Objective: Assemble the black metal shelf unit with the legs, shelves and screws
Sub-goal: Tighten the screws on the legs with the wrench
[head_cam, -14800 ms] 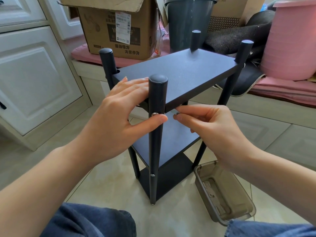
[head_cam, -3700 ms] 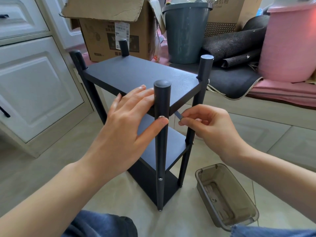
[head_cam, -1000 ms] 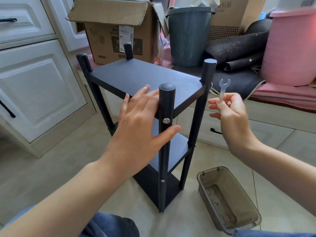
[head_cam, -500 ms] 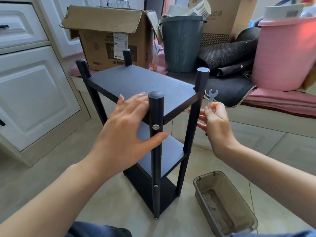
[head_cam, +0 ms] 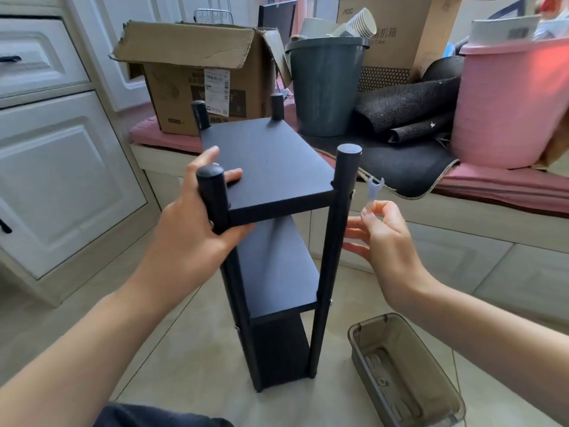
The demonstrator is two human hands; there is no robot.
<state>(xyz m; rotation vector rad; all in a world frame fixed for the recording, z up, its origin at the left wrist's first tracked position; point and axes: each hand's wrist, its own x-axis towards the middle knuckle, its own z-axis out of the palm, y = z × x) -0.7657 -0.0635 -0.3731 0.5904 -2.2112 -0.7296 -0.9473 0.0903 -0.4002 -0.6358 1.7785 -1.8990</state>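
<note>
Black three-tier metal shelf unit [head_cam: 271, 192] upright on the tiled floor.
Left hand [head_cam: 197, 229] grips its near-left round leg [head_cam: 215, 201]; right hand [head_cam: 388, 241], just right of the near-right leg, pinches a small silver flat spanner [head_cam: 373, 192].

Left hand [head_cam: 197, 232] grip curled; right hand [head_cam: 385, 238] pinching, fingers spread.

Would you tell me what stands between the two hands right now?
In the head view, the near right leg of the shelf unit stands between the left hand and the right hand.
</note>
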